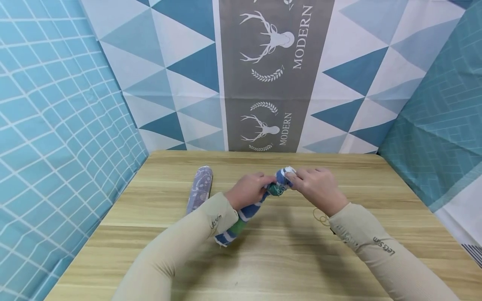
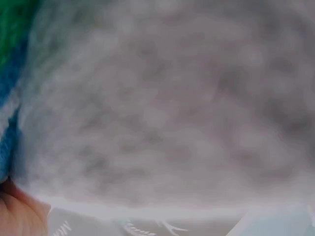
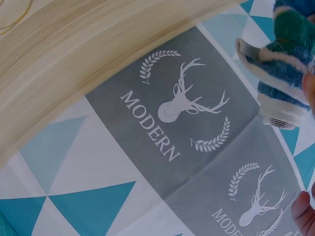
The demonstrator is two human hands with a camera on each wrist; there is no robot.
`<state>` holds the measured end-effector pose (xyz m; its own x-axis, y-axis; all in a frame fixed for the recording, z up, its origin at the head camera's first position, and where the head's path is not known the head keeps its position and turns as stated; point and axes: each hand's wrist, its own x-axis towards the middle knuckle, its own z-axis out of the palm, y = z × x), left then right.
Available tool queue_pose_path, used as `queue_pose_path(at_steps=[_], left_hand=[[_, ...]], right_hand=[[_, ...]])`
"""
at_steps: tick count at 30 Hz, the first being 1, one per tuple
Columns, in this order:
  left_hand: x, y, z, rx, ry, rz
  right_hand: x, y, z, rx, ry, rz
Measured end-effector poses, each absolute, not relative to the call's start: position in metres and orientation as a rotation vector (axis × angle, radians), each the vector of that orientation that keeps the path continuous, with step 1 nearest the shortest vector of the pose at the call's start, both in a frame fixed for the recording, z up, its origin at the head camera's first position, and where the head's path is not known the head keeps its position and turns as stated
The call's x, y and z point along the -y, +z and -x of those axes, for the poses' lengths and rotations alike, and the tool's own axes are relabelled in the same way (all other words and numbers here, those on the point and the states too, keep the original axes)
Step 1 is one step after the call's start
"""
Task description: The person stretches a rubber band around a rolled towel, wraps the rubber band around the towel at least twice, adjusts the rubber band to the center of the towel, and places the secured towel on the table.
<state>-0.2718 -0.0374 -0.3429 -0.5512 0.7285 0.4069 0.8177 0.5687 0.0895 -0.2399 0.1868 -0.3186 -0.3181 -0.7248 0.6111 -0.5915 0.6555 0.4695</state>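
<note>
In the head view, the left hand [image 1: 248,190] and right hand [image 1: 320,188] both have fingers curled round one striped towel [image 1: 246,213] above the table [image 1: 271,263]. One purple roll [image 1: 199,188], lying left of it, shows there alone; the left wrist view is mostly grey blur.

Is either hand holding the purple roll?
No, the left hand and right hand hold the striped cloth; the purple roll lies on the table.

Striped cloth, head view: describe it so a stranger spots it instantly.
Over the wooden table, the left hand and right hand grip the striped cloth. Its blue, white and green bands separate it from the purple roll nearby.
</note>
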Motion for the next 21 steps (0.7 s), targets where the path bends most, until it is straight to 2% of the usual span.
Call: queue_pose_path(at_steps=[9,16,21], left_hand=[[0.0352,-0.3392,0.2668,2.445,-0.075,1.472],[0.0316,-0.3347,0.2699,2.563,0.035,1.404],[0.0295,-0.3329,0.2680,2.457,0.168,1.495]], right_hand=[[-0.1874,-0.3125,0.2399,2.068,-0.310,-1.143],[-0.1821,-0.3143,0.2407,2.037,-0.315,-1.188],[-0.1808,-0.3176,0.2445,2.040,-0.304,-1.192]])
